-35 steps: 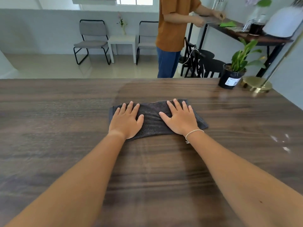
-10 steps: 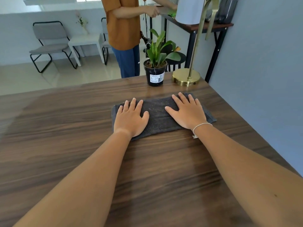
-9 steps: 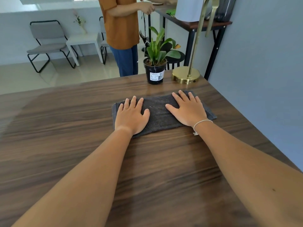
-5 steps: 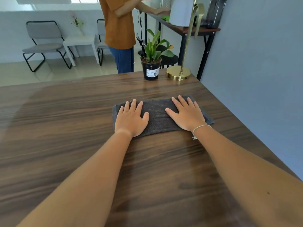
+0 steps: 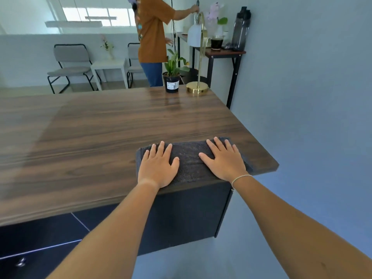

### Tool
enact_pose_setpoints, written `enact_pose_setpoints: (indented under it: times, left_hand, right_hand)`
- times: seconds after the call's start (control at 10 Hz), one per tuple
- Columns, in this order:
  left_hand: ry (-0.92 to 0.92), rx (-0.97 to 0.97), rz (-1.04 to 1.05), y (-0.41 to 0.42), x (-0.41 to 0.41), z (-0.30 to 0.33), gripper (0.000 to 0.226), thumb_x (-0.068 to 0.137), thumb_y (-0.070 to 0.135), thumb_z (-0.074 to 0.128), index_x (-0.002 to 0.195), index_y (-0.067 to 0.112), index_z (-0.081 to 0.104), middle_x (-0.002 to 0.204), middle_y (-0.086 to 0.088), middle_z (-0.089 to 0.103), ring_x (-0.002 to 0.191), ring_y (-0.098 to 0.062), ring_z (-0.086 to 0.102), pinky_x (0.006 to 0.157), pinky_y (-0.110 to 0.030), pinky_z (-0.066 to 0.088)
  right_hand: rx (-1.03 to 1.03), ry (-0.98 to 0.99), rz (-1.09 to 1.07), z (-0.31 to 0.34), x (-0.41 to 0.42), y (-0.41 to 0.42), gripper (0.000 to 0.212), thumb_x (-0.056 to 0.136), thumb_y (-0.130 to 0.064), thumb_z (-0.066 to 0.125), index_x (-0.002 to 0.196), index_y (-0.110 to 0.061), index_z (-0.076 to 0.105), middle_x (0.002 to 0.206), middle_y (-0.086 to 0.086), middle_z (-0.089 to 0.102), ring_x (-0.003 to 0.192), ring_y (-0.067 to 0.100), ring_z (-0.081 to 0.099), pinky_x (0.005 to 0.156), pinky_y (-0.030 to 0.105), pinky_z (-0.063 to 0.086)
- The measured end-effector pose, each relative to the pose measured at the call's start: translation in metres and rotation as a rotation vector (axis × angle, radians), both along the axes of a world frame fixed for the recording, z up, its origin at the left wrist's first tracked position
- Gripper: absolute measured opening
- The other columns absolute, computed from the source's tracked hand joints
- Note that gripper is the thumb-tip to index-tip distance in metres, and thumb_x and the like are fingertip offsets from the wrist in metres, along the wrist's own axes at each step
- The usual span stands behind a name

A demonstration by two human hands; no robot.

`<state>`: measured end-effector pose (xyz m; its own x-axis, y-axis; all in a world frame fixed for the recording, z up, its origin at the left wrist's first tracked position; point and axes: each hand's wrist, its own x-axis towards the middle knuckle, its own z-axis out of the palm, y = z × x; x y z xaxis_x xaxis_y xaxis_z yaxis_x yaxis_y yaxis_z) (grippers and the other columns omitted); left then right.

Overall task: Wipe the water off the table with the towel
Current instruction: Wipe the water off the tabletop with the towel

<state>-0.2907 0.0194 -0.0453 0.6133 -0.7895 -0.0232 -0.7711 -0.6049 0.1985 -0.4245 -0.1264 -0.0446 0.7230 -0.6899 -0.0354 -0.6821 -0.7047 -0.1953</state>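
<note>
At the near right corner of the desk [image 5: 100,137], the left hand [image 5: 158,168] lies flat, fingers spread, palm pressing the left half of the dark towel [image 5: 189,160]; its grip is open, closing on nothing. Lying directly under both palms, the towel runs long-axis left to right, its near edge at the desk's lip. Farther right, the right hand [image 5: 224,160] presses likewise, flat and open, equally near.
</note>
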Motion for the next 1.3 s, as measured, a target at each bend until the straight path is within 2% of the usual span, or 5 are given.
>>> enact_pose_setpoints:
  times: [0.2,0.5,1.3]
  left_hand:
    - [0.009,0.011,0.011,0.018,-0.038,0.003,0.06,0.098,0.046,0.019,0.152,0.023,0.008,0.162,-0.002,0.002,0.15,-0.024,0.0,0.121,-0.039,0.001]
    - [-0.004,0.033,0.017,-0.001,-0.023,0.006,0.06,0.097,0.047,0.019,0.152,0.026,0.007,0.162,-0.001,0.001,0.15,-0.024,0.0,0.121,-0.039,0.002]
    - [0.009,-0.01,-0.146,-0.196,0.149,-0.003,0.061,0.096,0.049,0.019,0.152,0.026,0.01,0.162,-0.001,0.004,0.15,-0.024,0.001,0.121,-0.039,0.001]
  right_hand:
    - [0.027,0.008,0.015,0.002,-0.037,0.015,0.066,0.093,-0.064,0.019,0.152,-0.034,0.013,0.163,-0.005,0.005,0.15,0.026,0.001,0.12,0.043,-0.001]
    - [0.007,0.006,0.013,0.002,-0.02,-0.007,0.067,0.093,-0.064,0.02,0.152,-0.035,0.013,0.163,-0.005,0.005,0.15,0.026,0.001,0.12,0.042,0.0]
    - [-0.017,0.045,-0.147,-0.002,0.133,-0.186,0.067,0.092,-0.066,0.02,0.151,-0.036,0.011,0.162,-0.007,0.005,0.15,0.026,0.002,0.12,0.042,0.003]
